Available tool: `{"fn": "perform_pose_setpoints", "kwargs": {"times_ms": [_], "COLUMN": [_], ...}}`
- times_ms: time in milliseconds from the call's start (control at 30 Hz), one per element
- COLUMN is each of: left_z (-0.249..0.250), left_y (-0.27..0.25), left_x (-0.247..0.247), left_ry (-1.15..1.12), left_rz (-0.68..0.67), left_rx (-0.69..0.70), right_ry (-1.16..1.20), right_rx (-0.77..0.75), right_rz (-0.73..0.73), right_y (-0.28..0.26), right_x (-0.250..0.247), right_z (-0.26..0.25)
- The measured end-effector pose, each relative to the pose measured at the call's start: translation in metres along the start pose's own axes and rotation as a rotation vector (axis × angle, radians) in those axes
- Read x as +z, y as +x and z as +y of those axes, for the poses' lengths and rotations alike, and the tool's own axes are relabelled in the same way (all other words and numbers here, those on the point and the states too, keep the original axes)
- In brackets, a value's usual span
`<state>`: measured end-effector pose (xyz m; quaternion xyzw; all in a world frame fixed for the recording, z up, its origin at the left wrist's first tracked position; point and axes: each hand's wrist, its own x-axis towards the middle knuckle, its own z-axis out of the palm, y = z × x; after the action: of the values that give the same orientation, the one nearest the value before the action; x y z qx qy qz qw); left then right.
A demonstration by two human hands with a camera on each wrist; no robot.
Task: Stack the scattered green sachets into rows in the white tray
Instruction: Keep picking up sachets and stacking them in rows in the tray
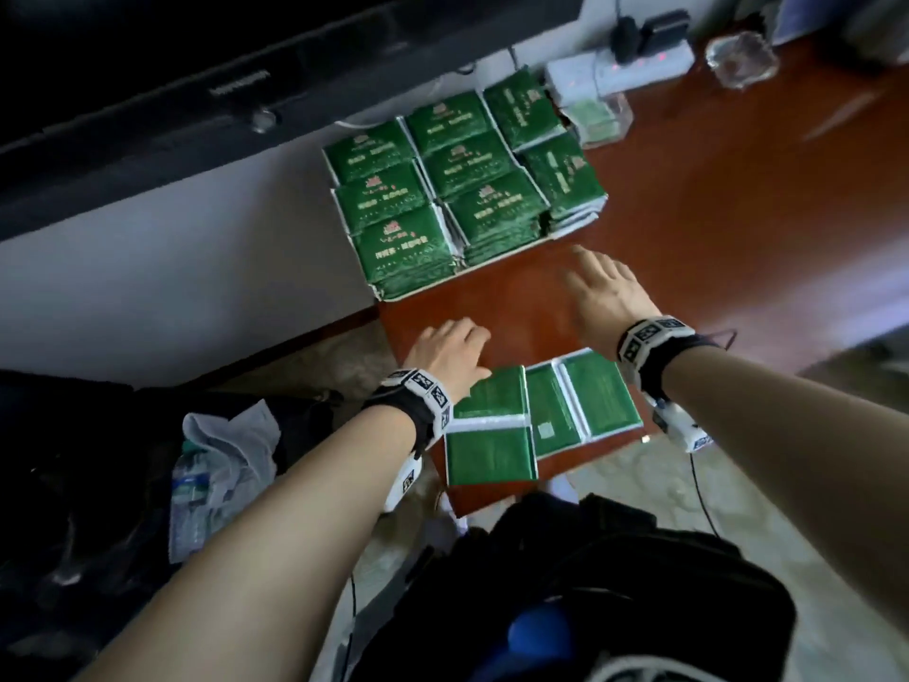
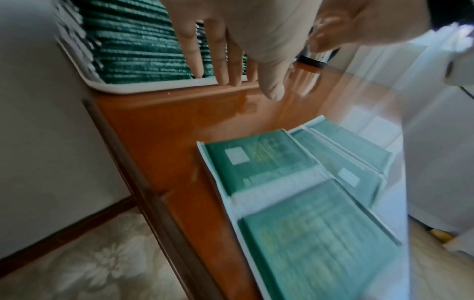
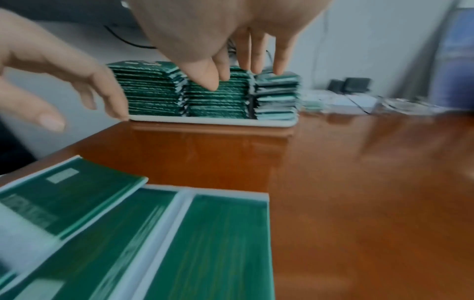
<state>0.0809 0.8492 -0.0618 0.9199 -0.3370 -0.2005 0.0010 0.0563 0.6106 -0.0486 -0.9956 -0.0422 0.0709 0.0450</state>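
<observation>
Head view: white tray (image 1: 573,232) at 12 o'clock on the brown table (image 1: 688,199), packed with stacked green sachets (image 1: 472,164) in rows; four loose sachets (image 1: 541,415) at 6 o'clock near the table's front edge, lying flat and overlapping, long axes running roughly 12 to 6. Left hand (image 1: 450,354) directly over the far edge of the leftmost loose sachet (image 1: 494,393), fingers relaxed and spread, holding nothing. Right hand (image 1: 602,292) further out toward 1 o'clock, between tray and loose group, palm down, fingers extended toward the tray, also holding nothing. Judged from this: loose group lying back toward 6 o'clock from both hands, left hand nearer. Left wrist view: fingers (image 2: 225,67) straight and slightly parted, tips pointing at the tray rim (image 2: 153,88) at 11 o'clock; nothing between them; loose sachets (image 2: 295,182) below at 5 o'clock, fanned one over another, much blurred. Right wrist view: fingers (image 3: 256,52) hanging loosely, tips lined up against the stacks (image 3: 212,95) at 12 o'clock but apart from them, no contact visible; left hand (image 3: 64,81) entering at 9 o'clock, near the tray's corner; loose sachets (image 3: 153,233) at 7 o'clock, close under the wrist, behind the fingertips. Likely need: drawing a hand back and down toward 6 o'clock to pinch a sachet edge.
</observation>
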Motion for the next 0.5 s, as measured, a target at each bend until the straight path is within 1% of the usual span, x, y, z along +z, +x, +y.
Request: {"fn": "perform_pose_setpoints", "kwargs": {"times_ms": [67, 100, 167, 267, 333, 400, 500], "left_z": [0.000, -0.001, -0.003, -0.004, -0.002, 0.000, 0.004], "left_y": [-0.011, -0.016, -0.026, -0.034, -0.033, -0.028, -0.016], "left_x": [0.018, 0.026, 0.040, 0.051, 0.053, 0.052, 0.051], "left_ry": [-0.002, -0.002, 0.003, 0.004, -0.012, -0.032, -0.044], "left_rz": [-0.027, -0.037, -0.036, -0.005, 0.028, 0.054, 0.033], "left_rx": [-0.013, -0.022, -0.038, -0.058, -0.064, -0.076, -0.110], "right_ry": [0.006, 0.004, -0.006, -0.016, 0.000, 0.016, 0.029], "right_rx": [0.152, 0.203, 0.239, 0.188, 0.148, 0.101, 0.055], "right_rz": [-0.046, -0.083, -0.176, -0.307, -0.344, -0.352, -0.394], "right_y": [-0.037, -0.054, -0.084, -0.105, -0.103, -0.090, -0.060], "right_x": [0.012, 0.017, 0.026, 0.038, 0.042, 0.044, 0.043], "right_z": [-0.002, -0.005, -0.018, -0.039, -0.051, -0.061, -0.073]}}
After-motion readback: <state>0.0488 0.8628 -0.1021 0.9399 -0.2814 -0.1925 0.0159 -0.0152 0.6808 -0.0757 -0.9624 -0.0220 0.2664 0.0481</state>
